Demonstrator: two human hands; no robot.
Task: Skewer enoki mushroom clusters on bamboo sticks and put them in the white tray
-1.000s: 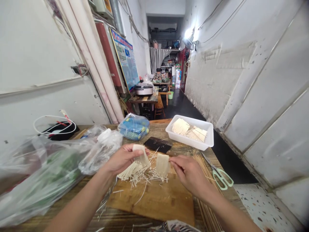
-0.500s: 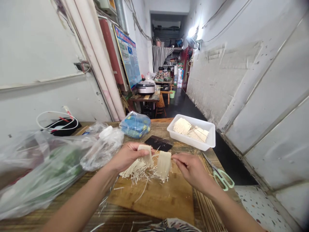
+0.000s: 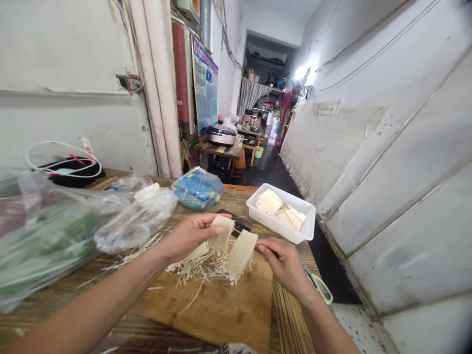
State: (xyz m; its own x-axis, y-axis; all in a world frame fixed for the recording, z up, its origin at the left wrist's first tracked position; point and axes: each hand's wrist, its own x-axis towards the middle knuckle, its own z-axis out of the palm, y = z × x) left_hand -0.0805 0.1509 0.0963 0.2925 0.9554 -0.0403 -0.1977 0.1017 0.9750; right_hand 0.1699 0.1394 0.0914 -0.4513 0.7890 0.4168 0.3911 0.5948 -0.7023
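My left hand [image 3: 197, 233] is closed, pinching a flat bunch of enoki mushrooms [image 3: 222, 231] between thumb and fingers. My right hand [image 3: 282, 260] is closed on the end of a thin skewer, mostly hidden by the fingers. A second enoki bunch [image 3: 241, 253] hangs from the skewer close to those fingers, its small caps pointing down. Both bunches are held above a wooden cutting board [image 3: 221, 314]. Loose enoki strands [image 3: 191, 268] lie on the board below and beside my left hand.
A white plastic tub [image 3: 282, 233] with skewered enoki stands beyond my right hand. Bamboo skewers [image 3: 291, 319] and green-handled scissors [image 3: 322, 289] lie at right. Clear bags [image 3: 136, 223] fill the left, with a blue bagged package [image 3: 198, 189] behind. A dark flat blade [image 3: 241, 226] lies behind the bunches.
The camera view has turned, so the table things appear farther left. Both hands keep their grips, and the bunch near my right hand now hangs more slanted.
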